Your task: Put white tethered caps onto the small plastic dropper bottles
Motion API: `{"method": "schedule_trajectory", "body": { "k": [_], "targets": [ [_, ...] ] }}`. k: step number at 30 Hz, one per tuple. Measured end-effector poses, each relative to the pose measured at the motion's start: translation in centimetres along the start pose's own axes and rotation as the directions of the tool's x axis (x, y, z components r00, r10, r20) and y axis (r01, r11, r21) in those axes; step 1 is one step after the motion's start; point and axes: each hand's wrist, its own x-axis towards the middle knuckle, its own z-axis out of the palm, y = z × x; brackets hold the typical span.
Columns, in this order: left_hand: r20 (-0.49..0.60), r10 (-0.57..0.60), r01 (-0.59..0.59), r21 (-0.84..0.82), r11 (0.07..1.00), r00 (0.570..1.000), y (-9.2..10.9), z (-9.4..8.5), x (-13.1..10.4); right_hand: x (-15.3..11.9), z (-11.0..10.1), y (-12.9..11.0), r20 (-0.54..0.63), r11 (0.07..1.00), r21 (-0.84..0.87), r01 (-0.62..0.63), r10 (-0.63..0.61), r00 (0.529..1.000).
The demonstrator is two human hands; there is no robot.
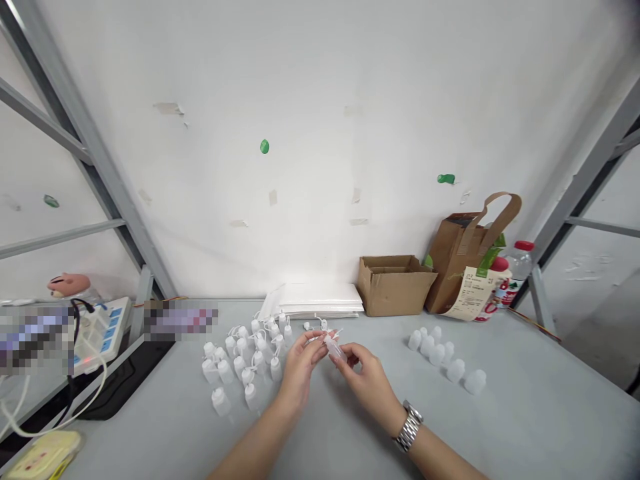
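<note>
- Fingers of the left hand (299, 367): closed in a pinch around the top end of a small translucent bottle (335, 348), beside a slim white piece (340, 331); whether that piece is attached, cannot be told.
- Fingers of the right hand (369, 381): thumb and forefinger closed on the lower end of the same bottle, remaining fingers curled.
- Small bottle: off the table (325, 440), tilted, top toward the left hand, base toward the right.
- Hazard, judged: smooth, narrow body could twist or slip if the two pinches pull unevenly; squeezing too hard could dent the wall, which looks soft.
- Second hazard, judged: a leftward sweep of the left forearm could topple the near upright bottles, standing close by.
- Pose: both forearms enter from the near edge and converge, wrists raised, hands meeting at mid-table; metal watch (409, 427) on the right wrist.
- Left of the hands: cluster of white bottles (225, 372) with looped tops, mostly upright.
- Behind the hands: loose small white pieces (307, 326); stack of white sheets (320, 301) by the wall.
- Right of the hands: loose group of translucent bottles (455, 371), well apart; cardboard box (397, 295) and paper bag (447, 267) farther back.
</note>
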Motion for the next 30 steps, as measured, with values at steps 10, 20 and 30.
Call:
{"method": "schedule_trajectory", "body": {
  "k": [10,20,30],
  "targets": [
    [0.100,-0.026,0.029,-0.035,0.999,0.995,0.20,0.00,-0.22,-0.43,-0.08,0.47,-0.074,0.918,-0.317,0.238,-0.274,0.959],
    [0.203,-0.101,0.113,-0.048,0.992,0.974,0.13,0.02,-0.26,-0.52,-0.09,0.13,-0.077,0.860,-0.412,0.303,-0.364,0.928],
    [0.156,-0.149,0.168,-0.116,0.979,0.976,-0.20,0.22,-0.36,-0.63,0.05,-0.18,-0.075,0.664,-0.633,0.398,-0.564,0.823]
  ]
}}
